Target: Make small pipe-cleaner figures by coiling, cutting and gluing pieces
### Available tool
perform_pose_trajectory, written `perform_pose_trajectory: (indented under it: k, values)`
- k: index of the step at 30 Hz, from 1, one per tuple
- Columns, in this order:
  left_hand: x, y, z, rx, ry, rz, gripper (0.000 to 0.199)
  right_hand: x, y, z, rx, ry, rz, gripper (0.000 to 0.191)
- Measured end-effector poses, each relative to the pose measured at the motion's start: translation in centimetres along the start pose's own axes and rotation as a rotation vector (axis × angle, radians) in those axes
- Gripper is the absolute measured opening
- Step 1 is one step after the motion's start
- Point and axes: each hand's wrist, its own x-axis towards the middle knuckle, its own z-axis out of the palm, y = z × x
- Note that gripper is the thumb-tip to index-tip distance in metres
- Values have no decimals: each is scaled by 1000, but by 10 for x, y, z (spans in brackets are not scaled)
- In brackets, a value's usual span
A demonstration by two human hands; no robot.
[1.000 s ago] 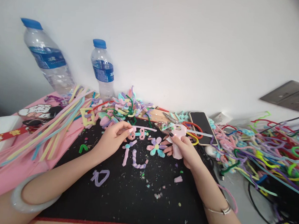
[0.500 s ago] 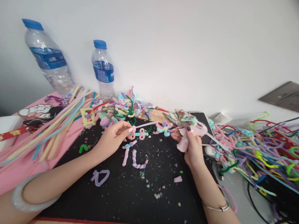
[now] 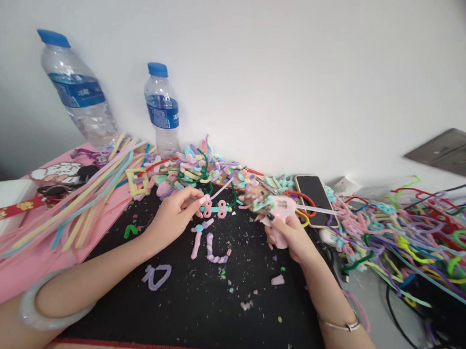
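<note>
My left hand pinches a pale pink stem at the left of the black mat; a small multicoloured flower shows near the stem's upper end. Wrapped round a pink glue gun, my right hand is closed. The gun's nozzle end, covered in coloured bits, points left, and a clear glue stick sticks out of its back. Close by my left fingertips are pink loops on a blue strip. Below lie a pink piece and a twisted purple-white piece.
Two bottles stand by the wall. Fuzzy stems lie on pink paper at left. A coloured heap sits behind the mat, a phone at back right, tangled stems and cables at right.
The glue gun in my right hand has moved left and down and turned level, uncovering the phone. The flower and stem have tilted upward, while my left hand has barely moved.
</note>
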Motion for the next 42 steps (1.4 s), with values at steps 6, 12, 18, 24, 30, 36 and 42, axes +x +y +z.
perform_pose_trajectory:
  k: [6, 12, 18, 24, 30, 36, 42]
  values:
    - [-3, 1, 2, 130, -44, 9, 19, -4, 5, 11, -181, -197, 117, 34]
    - [-3, -5, 5, 54, -119, 9, 22, -4, 3, 21, -338, -158, 166, 28]
    - [-2, -6, 7, -3, -131, -11, 24, -6, -2, 25, -383, -113, 201, 25]
    - [-2, -6, 6, -12, -144, -8, 23, -5, -1, 27, -409, -121, 198, 28]
    - [-2, -6, 6, -8, -153, 2, 24, -5, 1, 30, -416, -101, 185, 30]
    - [-2, -7, 7, -8, -152, 0, 25, -6, -2, 31, -421, -91, 190, 32]
    - [-2, -7, 7, -6, -148, -2, 25, -6, -3, 31, -439, -97, 181, 32]
